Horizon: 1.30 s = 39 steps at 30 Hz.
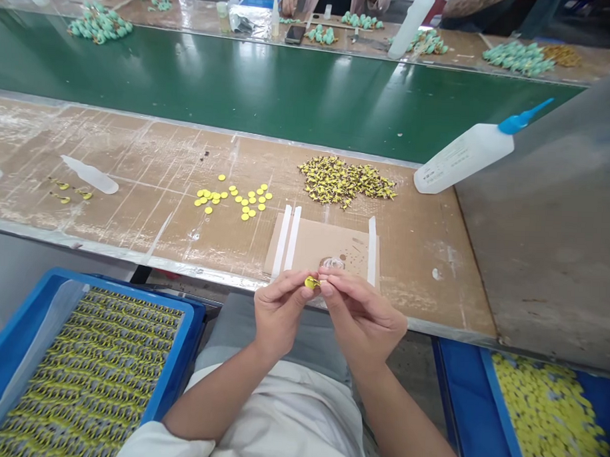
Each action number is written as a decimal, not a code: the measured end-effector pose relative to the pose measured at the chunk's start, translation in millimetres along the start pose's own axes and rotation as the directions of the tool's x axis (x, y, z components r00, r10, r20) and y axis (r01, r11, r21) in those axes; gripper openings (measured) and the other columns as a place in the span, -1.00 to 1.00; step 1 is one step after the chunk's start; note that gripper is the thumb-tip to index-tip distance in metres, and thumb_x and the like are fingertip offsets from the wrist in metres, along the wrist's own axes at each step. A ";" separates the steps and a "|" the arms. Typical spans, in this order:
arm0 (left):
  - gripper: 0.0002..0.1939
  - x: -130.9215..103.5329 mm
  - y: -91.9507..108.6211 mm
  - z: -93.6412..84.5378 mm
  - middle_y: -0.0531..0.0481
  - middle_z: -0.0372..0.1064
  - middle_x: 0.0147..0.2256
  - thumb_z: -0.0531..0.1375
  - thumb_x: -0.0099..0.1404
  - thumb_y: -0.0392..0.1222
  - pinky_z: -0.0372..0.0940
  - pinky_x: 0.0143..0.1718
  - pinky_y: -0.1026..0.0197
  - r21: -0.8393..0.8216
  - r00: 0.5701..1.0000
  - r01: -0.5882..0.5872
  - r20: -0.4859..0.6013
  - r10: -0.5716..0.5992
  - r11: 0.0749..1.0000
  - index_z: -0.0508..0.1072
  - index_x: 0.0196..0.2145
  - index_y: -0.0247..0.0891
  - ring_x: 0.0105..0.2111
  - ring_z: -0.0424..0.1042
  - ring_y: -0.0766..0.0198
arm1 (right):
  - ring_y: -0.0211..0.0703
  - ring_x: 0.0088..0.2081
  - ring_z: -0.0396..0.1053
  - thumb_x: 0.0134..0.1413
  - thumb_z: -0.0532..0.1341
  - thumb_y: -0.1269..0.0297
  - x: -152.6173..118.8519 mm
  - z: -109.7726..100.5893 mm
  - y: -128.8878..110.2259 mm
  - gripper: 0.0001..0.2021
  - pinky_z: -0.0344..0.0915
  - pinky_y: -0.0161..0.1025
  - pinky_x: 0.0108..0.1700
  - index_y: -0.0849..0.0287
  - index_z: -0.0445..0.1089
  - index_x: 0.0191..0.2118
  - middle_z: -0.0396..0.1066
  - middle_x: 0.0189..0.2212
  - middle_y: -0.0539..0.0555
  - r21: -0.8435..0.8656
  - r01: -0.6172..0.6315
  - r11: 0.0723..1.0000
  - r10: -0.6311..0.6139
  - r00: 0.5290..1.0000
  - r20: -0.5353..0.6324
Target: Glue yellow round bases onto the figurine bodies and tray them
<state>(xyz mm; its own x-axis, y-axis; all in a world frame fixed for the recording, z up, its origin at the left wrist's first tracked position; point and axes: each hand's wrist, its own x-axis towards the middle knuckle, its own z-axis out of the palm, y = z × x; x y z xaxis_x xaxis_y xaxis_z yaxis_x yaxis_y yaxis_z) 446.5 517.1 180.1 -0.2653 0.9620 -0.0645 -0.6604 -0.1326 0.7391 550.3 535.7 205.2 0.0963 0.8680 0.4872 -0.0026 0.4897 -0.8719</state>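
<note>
Above the near edge of the table [423, 272], I had the left hand [281, 312] and right hand [366, 317] close together, with the yellow piece [311, 282] between their fingertips. My left thumb and finger pinched its rounded left end; its thin dark part ran right to the right fingertips. Whether those pinched it too, I could not tell. Just beyond lay the card [319, 239], with the pile [344, 181] farther off, loose discs [261, 207] left and the bottle [467, 157] far right.
</note>
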 end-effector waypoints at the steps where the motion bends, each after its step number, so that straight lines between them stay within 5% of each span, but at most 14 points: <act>1: -0.80 -0.3 -0.4 -0.3 0.00 0.62 -0.21 0.44 0.18 -0.27 0.53 -0.10 0.33 0.005 1.000 -0.007 0.002 0.007 1.000 0.69 -0.20 -0.10 -0.16 0.61 0.28 | 0.00 -0.14 0.56 0.19 0.36 0.56 -0.2 0.0 0.0 -0.76 0.55 -0.03 -0.04 0.07 0.61 -0.12 0.58 -0.18 0.10 0.002 -0.003 1.000 0.003 1.000 -0.004; 15: -0.78 -0.5 -5.2 -7.7 -0.05 0.59 -0.26 0.43 0.20 -0.25 0.53 -0.15 0.25 0.138 0.992 -0.125 0.017 0.124 0.983 0.68 -0.18 -0.08 -0.21 0.59 0.26 | -0.05 -0.16 0.56 0.17 0.38 0.57 3.5 -2.2 -2.9 -0.75 0.56 -0.10 -0.04 0.04 0.62 -0.15 0.58 -0.20 0.08 0.027 -0.060 0.998 0.059 0.998 0.031; 21: -0.76 1.6 -0.7 -13.8 -0.04 0.59 -0.36 0.47 0.13 -0.25 0.49 -0.28 0.26 0.268 0.981 -0.192 0.036 0.189 0.944 0.69 -0.20 -0.07 -0.35 0.55 0.29 | -0.12 -0.19 0.57 0.15 0.41 0.52 10.3 -8.7 -7.7 -0.79 0.58 -0.26 -0.11 0.04 0.64 -0.20 0.59 -0.22 0.07 0.088 -0.203 0.975 0.194 0.975 0.104; 25: -0.77 3.8 9.1 -15.6 0.00 0.60 -0.42 0.49 0.08 -0.31 0.50 -0.33 0.30 0.273 0.967 -0.241 0.144 0.208 0.931 0.70 -0.28 -0.07 -0.42 0.57 0.30 | -0.10 -0.26 0.58 0.11 0.47 0.42 16.7 -16.8 -9.3 -0.89 0.60 -0.30 -0.21 0.07 0.66 -0.24 0.59 -0.26 0.10 0.196 -0.395 0.898 0.353 0.910 0.216; 32: -0.53 10.4 25.0 -17.7 0.05 0.54 -0.45 0.57 -0.15 -0.38 0.48 -0.39 0.32 0.279 0.909 -0.364 0.316 0.273 0.889 0.68 -0.23 -0.11 -0.45 0.54 0.32 | -0.08 -0.31 0.59 0.02 0.53 0.30 27.4 -23.2 -6.8 -0.88 0.59 -0.30 -0.25 0.10 0.67 -0.28 0.60 -0.30 0.14 0.297 -0.620 0.726 0.442 0.752 0.489; 39: -0.21 8.8 33.6 -19.0 0.12 0.47 -0.47 0.52 0.00 -0.39 0.45 -0.34 0.29 0.289 0.771 -0.571 0.511 0.380 0.768 0.47 0.17 -0.04 -0.49 0.43 0.39 | -0.10 -0.28 0.58 0.06 0.50 0.34 24.1 -25.2 -4.5 -0.87 0.56 -0.28 -0.22 0.12 0.65 -0.23 0.59 -0.29 0.16 0.330 -0.638 0.696 0.393 0.723 0.568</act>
<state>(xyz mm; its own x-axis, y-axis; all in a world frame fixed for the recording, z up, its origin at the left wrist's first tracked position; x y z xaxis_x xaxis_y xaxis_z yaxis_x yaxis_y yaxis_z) 408.6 516.6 191.7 -0.0964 0.8129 0.5743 -0.1528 -0.5823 0.7985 577.7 552.4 219.6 -0.4970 0.8670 0.0371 -0.3913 -0.1857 -0.9014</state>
